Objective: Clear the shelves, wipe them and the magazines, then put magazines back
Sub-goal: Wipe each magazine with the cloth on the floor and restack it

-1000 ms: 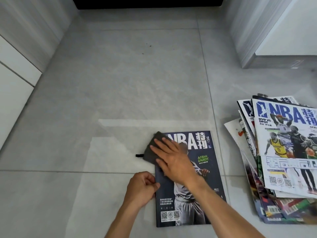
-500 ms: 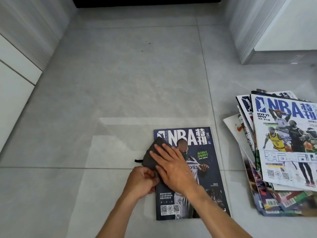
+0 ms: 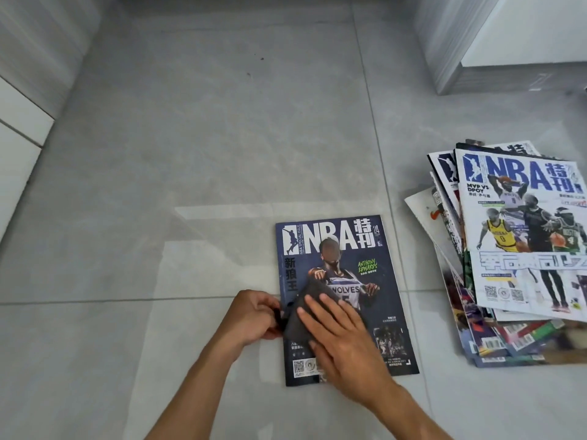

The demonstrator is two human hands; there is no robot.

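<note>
- On the grey tiled floor (image 3: 197,173), a dark NBA magazine (image 3: 341,258) lies flat and face up, with the dark grey cloth (image 3: 303,315) on the lower half of its cover.
- Since a second ago the cloth has travelled from the top left corner, over the masthead, down to mid-cover; the title now shows uncovered.
- The right hand (image 3: 341,336) lies flat on the cloth, fingers straight and spread, pressing it down rather than gripping.
- The left hand (image 3: 254,315) sits at the magazine's left edge, fingers curled; it seems to steady that edge, though whether it pinches the cover or the cloth's dark loop I cannot tell.
- Judging by this, the wipe of this cover is about halfway down, with the bottom part left to do.
- Well apart on the right, the loose magazine stack (image 3: 508,265) lies fanned and untouched by either hand; no shelves show.
</note>
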